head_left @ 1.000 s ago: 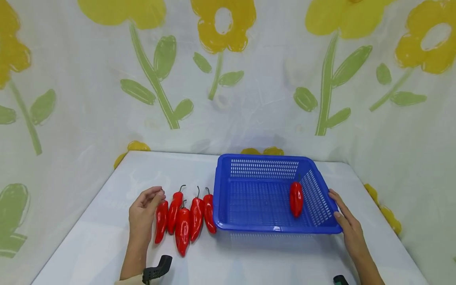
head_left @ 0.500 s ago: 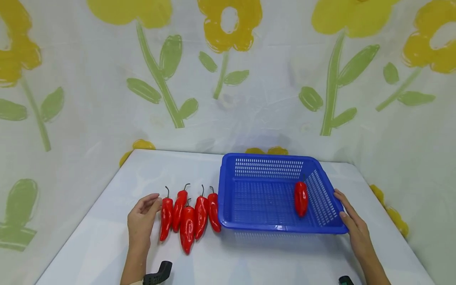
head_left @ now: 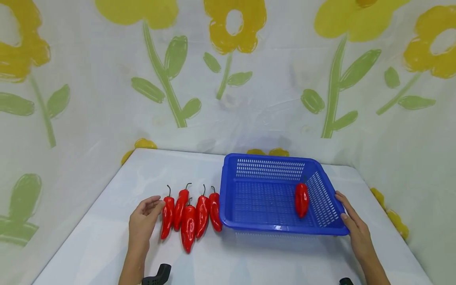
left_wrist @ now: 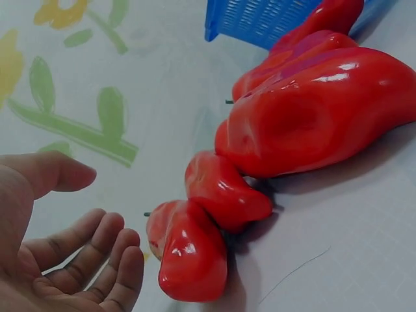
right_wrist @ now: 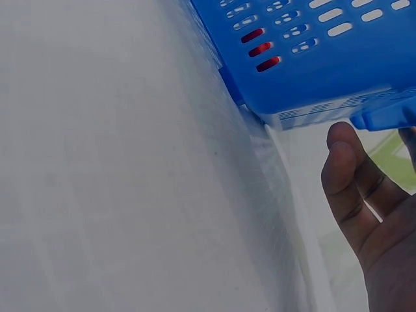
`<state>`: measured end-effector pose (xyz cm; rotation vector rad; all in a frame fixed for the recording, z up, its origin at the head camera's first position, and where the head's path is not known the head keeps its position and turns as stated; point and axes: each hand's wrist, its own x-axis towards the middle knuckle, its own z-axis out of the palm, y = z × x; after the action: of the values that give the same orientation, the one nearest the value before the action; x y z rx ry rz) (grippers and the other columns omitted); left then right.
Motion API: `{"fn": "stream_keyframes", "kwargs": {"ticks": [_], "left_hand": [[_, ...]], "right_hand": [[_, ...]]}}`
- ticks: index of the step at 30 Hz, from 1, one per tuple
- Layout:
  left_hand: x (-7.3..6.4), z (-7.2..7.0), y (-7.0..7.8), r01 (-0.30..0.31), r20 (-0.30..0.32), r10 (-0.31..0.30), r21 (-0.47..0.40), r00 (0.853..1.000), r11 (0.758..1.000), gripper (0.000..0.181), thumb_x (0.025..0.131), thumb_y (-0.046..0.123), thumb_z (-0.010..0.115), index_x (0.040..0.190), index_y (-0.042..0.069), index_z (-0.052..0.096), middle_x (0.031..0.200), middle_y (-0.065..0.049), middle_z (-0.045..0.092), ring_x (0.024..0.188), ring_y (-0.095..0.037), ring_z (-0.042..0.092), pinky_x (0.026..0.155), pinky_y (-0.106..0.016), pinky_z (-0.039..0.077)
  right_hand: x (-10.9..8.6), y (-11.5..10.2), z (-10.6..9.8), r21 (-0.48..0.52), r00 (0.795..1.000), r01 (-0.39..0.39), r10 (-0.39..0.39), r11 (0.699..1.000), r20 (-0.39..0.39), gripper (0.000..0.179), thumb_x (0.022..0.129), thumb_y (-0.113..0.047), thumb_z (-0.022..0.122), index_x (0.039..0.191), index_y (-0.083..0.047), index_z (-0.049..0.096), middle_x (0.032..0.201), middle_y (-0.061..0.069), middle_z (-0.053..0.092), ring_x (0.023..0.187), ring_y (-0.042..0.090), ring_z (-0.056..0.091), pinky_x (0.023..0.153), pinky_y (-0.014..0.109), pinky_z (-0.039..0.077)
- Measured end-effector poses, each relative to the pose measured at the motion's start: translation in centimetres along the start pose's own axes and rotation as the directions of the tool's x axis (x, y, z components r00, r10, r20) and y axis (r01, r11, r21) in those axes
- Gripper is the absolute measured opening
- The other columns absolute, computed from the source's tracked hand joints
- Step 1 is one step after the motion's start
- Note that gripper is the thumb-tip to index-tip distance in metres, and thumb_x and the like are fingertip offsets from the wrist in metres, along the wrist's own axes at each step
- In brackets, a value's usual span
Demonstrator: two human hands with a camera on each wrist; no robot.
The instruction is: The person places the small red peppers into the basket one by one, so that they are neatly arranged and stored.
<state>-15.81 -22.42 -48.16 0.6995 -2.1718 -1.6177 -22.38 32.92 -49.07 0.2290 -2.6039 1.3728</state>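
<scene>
On the desk (head_left: pixel 270 261) we see a blue basket (head_left: pixel 256 226); the right hand (head_left: pixel 359 233) touches its right rim, perhaps to steady it, though we cannot tell whether that grip pinches. The left hand (head_left: pixel 140 223) has its grip spread, holding nothing. Five red peppers (head_left: pixel 188 227) lie beside the basket, probably bunched for easy reach; a lone pepper (head_left: pixel 301 201) lies inside. In the head view the left hand overlaps the leftmost pepper (head_left: pixel 167 219); only its wrist view shows the gap between, and a thin dark strand (left_wrist: pixel 294 273).

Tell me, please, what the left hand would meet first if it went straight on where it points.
Probably the leftmost red pepper, near its far end; depth is unclear, so the left hand might pass above.
</scene>
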Motion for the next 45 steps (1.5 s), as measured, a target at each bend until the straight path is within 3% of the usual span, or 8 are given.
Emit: {"fn": "stream_keyframes", "kwargs": {"ticks": [4, 7, 12, 18, 24, 29, 34, 45], "left_hand": [[0.0, 0.1, 0.0, 0.010, 0.033, -0.012, 0.036, 0.999, 0.999, 0.050, 0.096, 0.038, 0.067, 0.135, 0.008, 0.057, 0.130, -0.016, 0.061, 0.112, -0.026, 0.057, 0.071, -0.005, 0.044], [0.1, -0.1, -0.3, 0.011, 0.041, -0.015, 0.109, 0.999, 0.994, 0.053, 0.096, 0.040, 0.066, 0.136, 0.006, 0.055, 0.131, -0.018, 0.060, 0.113, -0.030, 0.057, 0.080, -0.018, 0.054], [0.3, -0.7, -0.7, 0.007, 0.049, -0.018, 0.230, 0.999, 0.973, 0.059, 0.094, 0.042, 0.067, 0.136, 0.003, 0.053, 0.129, -0.021, 0.060, 0.112, -0.034, 0.058, 0.089, -0.045, 0.057], [0.3, -0.6, -0.4, 0.030, 0.143, -0.076, 0.302, 0.987, 0.953, 0.064, 0.094, 0.043, 0.066, 0.138, -0.001, 0.050, 0.130, -0.026, 0.059, 0.116, -0.040, 0.058, 0.093, -0.050, 0.054], [0.7, 0.3, 0.1, -0.018, 0.208, -0.057, 0.342, 0.976, 0.940, 0.062, 0.090, 0.036, 0.071, 0.131, -0.007, 0.053, 0.119, -0.027, 0.061, 0.107, -0.040, 0.060, 0.086, -0.046, 0.058], [0.9, -0.2, 0.5, -0.012, 0.210, -0.074, 0.382, 0.975, 0.924, 0.060, 0.087, 0.033, 0.074, 0.126, -0.008, 0.055, 0.113, -0.026, 0.062, 0.101, -0.039, 0.061, 0.076, -0.042, 0.060], [1.2, -0.7, 0.7, 0.011, 0.195, -0.098, 0.405, 0.976, 0.914, 0.062, 0.086, 0.034, 0.075, 0.126, -0.009, 0.055, 0.115, -0.029, 0.062, 0.103, -0.041, 0.060, 0.076, -0.043, 0.060], [0.7, -1.5, 1.9, 0.039, 0.229, -0.109, 0.289, 0.967, 0.957, 0.074, 0.087, 0.047, 0.073, 0.136, -0.004, 0.053, 0.125, -0.027, 0.061, 0.111, -0.040, 0.059, 0.084, -0.048, 0.058]], "right_hand": [[0.0, 0.2, -0.2, -0.005, 1.000, -0.028, 0.028, 1.000, 0.002, 0.049, 0.110, -0.035, 0.030, 0.159, -0.034, 0.025, 0.164, -0.016, 0.019, 0.143, -0.004, 0.021, 0.111, 0.033, 0.031], [-0.1, 0.3, -0.1, 0.004, 0.999, -0.038, 0.038, 0.999, 0.002, 0.049, 0.110, -0.035, 0.031, 0.159, -0.034, 0.025, 0.164, -0.017, 0.019, 0.143, -0.005, 0.020, 0.113, 0.037, 0.029], [-0.2, 0.2, 0.0, 0.009, 1.000, -0.021, 0.021, 1.000, -0.001, 0.049, 0.110, -0.033, 0.031, 0.159, -0.032, 0.026, 0.164, -0.016, 0.020, 0.143, -0.005, 0.020, 0.108, 0.023, 0.029], [0.1, 0.1, -0.1, 0.011, 1.000, 0.012, -0.012, 1.000, 0.000, 0.049, 0.110, -0.031, 0.031, 0.159, -0.030, 0.027, 0.164, -0.013, 0.020, 0.143, -0.005, 0.020, 0.101, 0.010, 0.028], [-0.1, 0.1, -0.8, 0.011, 1.000, 0.014, -0.014, 1.000, -0.015, 0.049, 0.110, -0.030, 0.030, 0.159, -0.030, 0.026, 0.164, -0.015, 0.020, 0.143, -0.007, 0.019, 0.102, 0.007, 0.024], [0.0, 0.1, -0.4, 0.044, 1.000, 0.015, -0.015, 0.999, 0.010, 0.049, 0.111, -0.030, 0.031, 0.160, -0.029, 0.026, 0.164, -0.014, 0.020, 0.145, -0.003, 0.019, 0.098, 0.004, 0.028], [-0.1, 0.1, 0.0, 0.040, 1.000, -0.012, 0.012, 0.999, 0.003, 0.049, 0.110, -0.032, 0.032, 0.159, -0.031, 0.026, 0.164, -0.015, 0.020, 0.145, -0.002, 0.020, 0.102, 0.011, 0.030], [-0.2, 0.0, 0.1, 0.040, 1.000, 0.004, -0.004, 0.999, -0.011, 0.049, 0.110, -0.031, 0.033, 0.159, -0.031, 0.028, 0.163, -0.014, 0.022, 0.145, -0.003, 0.020, 0.103, 0.011, 0.029]]}}
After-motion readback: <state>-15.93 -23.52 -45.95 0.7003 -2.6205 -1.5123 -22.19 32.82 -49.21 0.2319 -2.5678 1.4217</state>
